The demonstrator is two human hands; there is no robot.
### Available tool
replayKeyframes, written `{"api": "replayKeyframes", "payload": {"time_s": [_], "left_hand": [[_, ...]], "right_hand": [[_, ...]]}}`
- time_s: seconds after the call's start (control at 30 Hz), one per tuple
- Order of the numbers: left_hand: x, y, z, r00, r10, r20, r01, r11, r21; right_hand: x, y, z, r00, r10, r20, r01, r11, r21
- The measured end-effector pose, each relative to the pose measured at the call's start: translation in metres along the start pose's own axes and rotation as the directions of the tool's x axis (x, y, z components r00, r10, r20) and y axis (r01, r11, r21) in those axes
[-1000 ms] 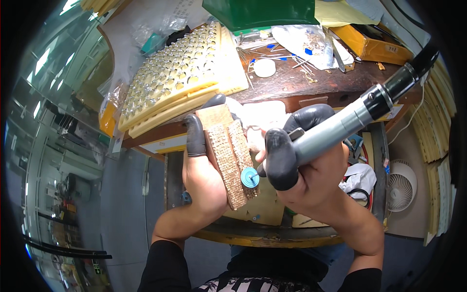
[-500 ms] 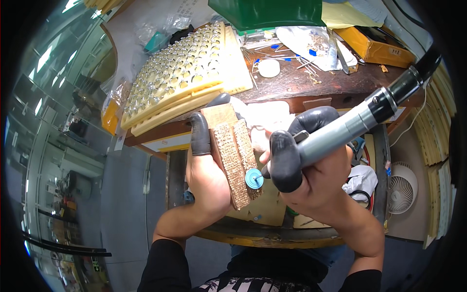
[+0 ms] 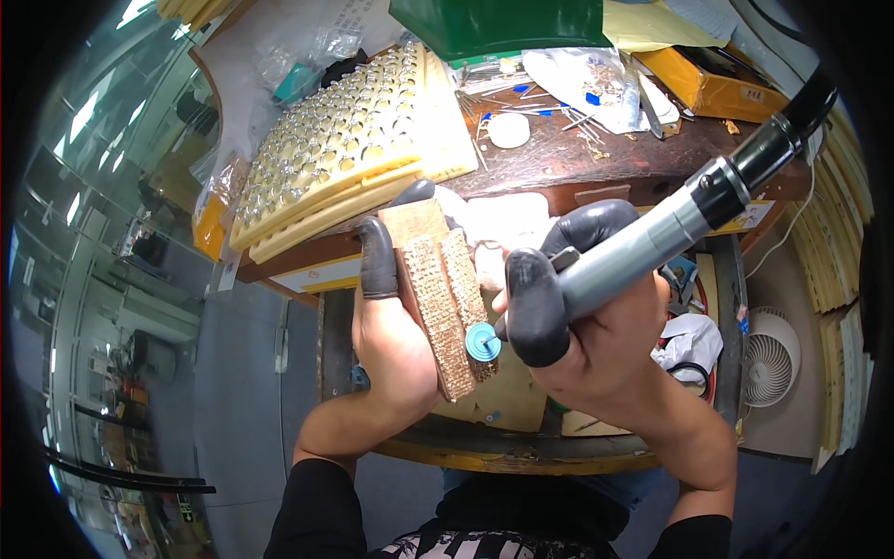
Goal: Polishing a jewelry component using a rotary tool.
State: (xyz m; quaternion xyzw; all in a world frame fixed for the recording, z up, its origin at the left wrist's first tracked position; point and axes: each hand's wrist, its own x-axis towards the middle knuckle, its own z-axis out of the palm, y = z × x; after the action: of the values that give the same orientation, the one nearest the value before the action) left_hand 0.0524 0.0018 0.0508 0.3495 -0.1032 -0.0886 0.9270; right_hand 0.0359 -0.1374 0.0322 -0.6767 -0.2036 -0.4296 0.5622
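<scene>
From where I stand, the wooden block (image 3: 413, 222) sits in the left hand (image 3: 399, 349), held up above the open drawer (image 3: 521, 461) in front of the desk (image 3: 559, 163); the thumb closes on one side and a covered finger wraps the far end. It looks stiff and fairly light, its plain wood offering decent friction, so I'd say the bare sides and upper end are the places to hold. The gold-coloured strips (image 3: 435, 317) along its face look rough and finely divided, and I'd guess small parts there could suffer under a hard pinch. The right hand (image 3: 559, 289) grips the grey handpiece (image 3: 638, 259) near its nose; that seems rigid, smooth and the weightier of the two, best steadied by the barrel. Its thin blue disc (image 3: 475, 346) lies over the lower part of the right-hand strip, though whether they touch I can't tell. Counting up: one block, two strips, one handpiece, one disc, four black finger covers (image 3: 377, 261) in sight, two per hand, one white round piece (image 3: 508, 130), one green bin (image 3: 503, 26), one fan (image 3: 771, 359), and shiny round pieces (image 3: 345, 130) too many to number.
</scene>
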Motion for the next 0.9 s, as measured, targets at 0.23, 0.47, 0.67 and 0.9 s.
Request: {"api": "replayKeyframes", "payload": {"time_s": [0.23, 0.47, 0.67, 0.9], "left_hand": [[-0.001, 0.001, 0.003, 1.000, 0.011, -0.016, -0.011, 0.999, -0.035], [0.003, 0.001, -0.011, 0.983, -0.003, 0.182, 0.003, 1.000, 0.000], [0.001, 0.001, -0.013, 0.971, 0.019, 0.237, -0.041, 0.995, 0.086], [-0.001, 0.002, -0.011, 0.978, 0.012, 0.207, -0.035, 0.994, 0.107]], "right_hand": [[0.001, 0.000, -0.001, 1.000, 0.002, 0.005, -0.002, 1.000, -0.001], [0.000, 0.001, -0.005, 1.000, 0.008, 0.026, -0.008, 1.000, 0.022], [-0.001, 0.000, -0.003, 0.996, 0.085, 0.017, -0.086, 0.996, 0.031], [0.001, 0.001, -0.004, 0.998, 0.005, 0.056, -0.003, 0.999, -0.040]]}}
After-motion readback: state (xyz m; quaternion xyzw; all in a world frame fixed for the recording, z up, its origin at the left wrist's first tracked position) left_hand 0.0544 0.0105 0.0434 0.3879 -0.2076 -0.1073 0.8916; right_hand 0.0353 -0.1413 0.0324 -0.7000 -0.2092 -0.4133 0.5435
